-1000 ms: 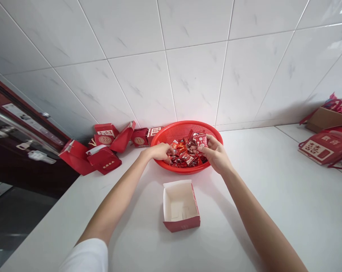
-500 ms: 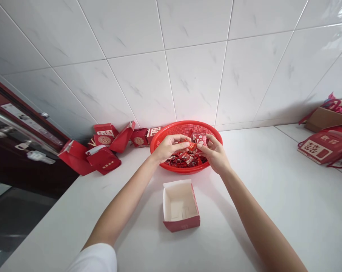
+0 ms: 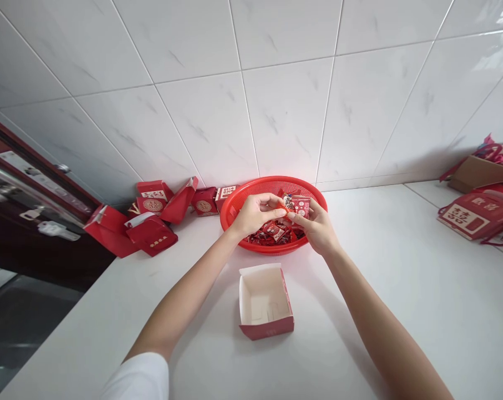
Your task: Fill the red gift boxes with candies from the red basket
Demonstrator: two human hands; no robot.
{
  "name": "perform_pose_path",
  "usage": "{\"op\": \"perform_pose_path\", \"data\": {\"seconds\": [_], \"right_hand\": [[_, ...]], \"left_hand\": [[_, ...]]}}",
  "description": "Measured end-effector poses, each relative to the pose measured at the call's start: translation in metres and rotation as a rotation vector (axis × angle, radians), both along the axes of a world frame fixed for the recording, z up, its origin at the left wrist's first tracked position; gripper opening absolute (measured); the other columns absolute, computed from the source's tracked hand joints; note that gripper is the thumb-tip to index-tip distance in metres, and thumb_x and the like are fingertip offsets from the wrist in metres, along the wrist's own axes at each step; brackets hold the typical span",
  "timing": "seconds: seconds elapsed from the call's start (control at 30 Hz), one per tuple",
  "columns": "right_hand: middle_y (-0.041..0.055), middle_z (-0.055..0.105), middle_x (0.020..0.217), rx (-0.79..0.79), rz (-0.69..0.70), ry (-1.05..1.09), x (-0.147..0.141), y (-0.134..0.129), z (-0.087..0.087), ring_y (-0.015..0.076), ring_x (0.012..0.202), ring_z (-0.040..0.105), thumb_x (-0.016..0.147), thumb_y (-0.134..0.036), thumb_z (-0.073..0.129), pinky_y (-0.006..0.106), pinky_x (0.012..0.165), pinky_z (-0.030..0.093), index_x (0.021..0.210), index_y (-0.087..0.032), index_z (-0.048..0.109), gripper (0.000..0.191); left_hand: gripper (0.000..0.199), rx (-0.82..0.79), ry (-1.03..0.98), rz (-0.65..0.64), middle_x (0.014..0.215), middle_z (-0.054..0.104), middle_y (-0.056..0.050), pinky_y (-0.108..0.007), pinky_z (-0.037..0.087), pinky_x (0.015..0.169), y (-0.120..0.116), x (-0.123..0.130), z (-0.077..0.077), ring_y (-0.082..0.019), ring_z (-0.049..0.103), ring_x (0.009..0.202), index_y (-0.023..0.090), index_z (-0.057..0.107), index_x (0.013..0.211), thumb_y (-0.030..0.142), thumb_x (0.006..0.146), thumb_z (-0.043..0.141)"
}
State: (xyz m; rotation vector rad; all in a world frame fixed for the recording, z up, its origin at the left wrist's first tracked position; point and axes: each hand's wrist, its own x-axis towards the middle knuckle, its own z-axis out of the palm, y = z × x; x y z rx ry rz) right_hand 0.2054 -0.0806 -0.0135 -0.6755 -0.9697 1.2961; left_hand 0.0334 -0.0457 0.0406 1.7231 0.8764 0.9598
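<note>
Over the red plastic basket [image 3: 229, 216], my left hand [image 3: 253, 215] pinches a small orange-red wrapped candy [image 3: 284, 211] between thumb and fingers. Close beside it, my right hand [image 3: 318, 226] grips a red candy packet [image 3: 301, 208] with a white pattern. The right thumb tip reaches to the orange-red candy. More wrapped candies [image 3: 272, 232] in red and dark wrappers lie in the basket below my hands. Nearer to me stands an open square box [image 3: 268, 329], red outside and whitish inside, with nothing visible in it.
Several red gift boxes [image 3: 154, 233] are grouped against the wall at the left. At the right are a red box [image 3: 468, 216] with a handle and a brown cardboard box [image 3: 480, 175]. A dark door with keys [image 3: 54, 228] borders the white table [image 3: 360, 355] at left.
My hands have drawn closer together over the basket, and the right thumb now meets the orange-red candy. The patterned packet has turned and shifted slightly right. The open box stays put.
</note>
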Motion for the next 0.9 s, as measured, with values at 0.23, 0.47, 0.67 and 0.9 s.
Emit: {"op": "perform_pose_path", "data": {"seconds": [0.23,0.47,0.67,0.9], "right_hand": [[-0.003,0.076,0.082,-0.02,-0.133,0.039,0.004,0.001,0.003,0.0177,0.069,0.071,0.056,-0.037,0.097,0.035,0.072,0.063,0.1,-0.025,0.071,0.053],[0.0006,0.075,0.081,-0.041,-0.172,0.095,0.023,0.006,0.007,0.0203,0.074,0.072,0.057,-0.035,0.097,0.037,0.077,0.063,0.087,-0.022,0.072,0.042],[0.0011,0.074,0.078,-0.047,-0.15,0.166,0.026,0.01,0.004,0.0186,0.072,0.071,0.056,-0.032,0.096,0.035,0.075,0.063,0.081,-0.021,0.072,0.037],[0.0001,0.076,0.081,-0.05,-0.205,0.111,0.031,0.01,0.005,0.0186,0.073,0.072,0.055,-0.032,0.098,0.035,0.073,0.063,0.086,-0.021,0.073,0.041]], "left_hand": [[0.043,-0.046,-0.046,0.014,0.082,0.076,-0.003,-0.035,0.061,0.073,0.016,-0.013,0.0,-0.018,0.073,0.068,0.016,0.073,0.092,0.048,0.066,0.088],[0.039,-0.135,-0.011,0.146,0.077,0.076,-0.002,-0.036,0.059,0.08,0.046,-0.041,-0.013,-0.019,0.073,0.074,0.017,0.075,0.086,0.041,0.061,0.092],[0.032,-0.188,0.063,0.105,0.073,0.076,-0.004,-0.035,0.058,0.079,0.064,-0.025,-0.022,-0.018,0.071,0.072,0.016,0.076,0.077,0.036,0.06,0.094],[0.04,-0.103,-0.027,-0.138,0.089,0.077,-0.006,-0.035,0.056,0.084,0.057,0.028,-0.005,-0.018,0.07,0.083,0.014,0.077,0.09,0.049,0.073,0.086]]}}
